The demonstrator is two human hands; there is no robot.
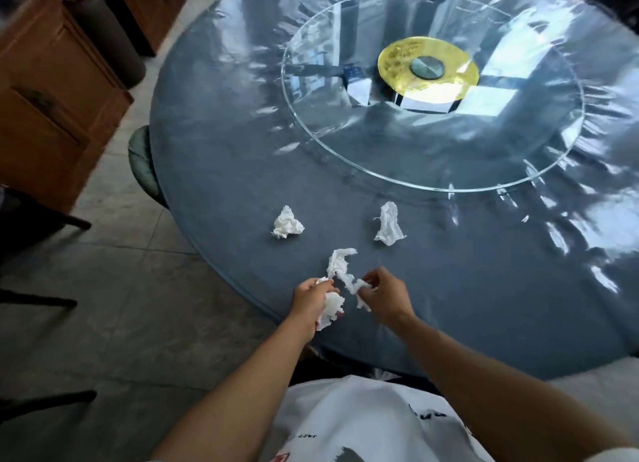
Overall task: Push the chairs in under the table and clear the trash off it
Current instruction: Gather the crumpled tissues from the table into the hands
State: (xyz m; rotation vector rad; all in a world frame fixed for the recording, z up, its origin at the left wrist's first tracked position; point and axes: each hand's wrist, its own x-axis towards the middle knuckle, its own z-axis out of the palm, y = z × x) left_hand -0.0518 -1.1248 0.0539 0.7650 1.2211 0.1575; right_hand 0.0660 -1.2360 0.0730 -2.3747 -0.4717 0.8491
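While the left hand [311,297] grips one wad [331,306], right fingers [371,281] pinch a strung-out tissue [340,264] on the desk [214,171]. Two more wads [287,223] [389,223] lie beyond the fingers. Judged light, soft, tearable; take by the bulk.

The tabletop [221,171] runs out of view at the right and top edges, and its near rim is hidden behind the person's white shirt [363,423]. The green chair [142,166] shows only a curved sliver of its back; the rest sits under the tabletop. The tissue in the left hand [313,300] is partly buried in the curled fingers (how much is wadded inside cannot be told). The wooden cabinet [52,91] is blurred and cut by the left edge. Dark chair legs [41,302] at far left are cropped, their seats unseen.
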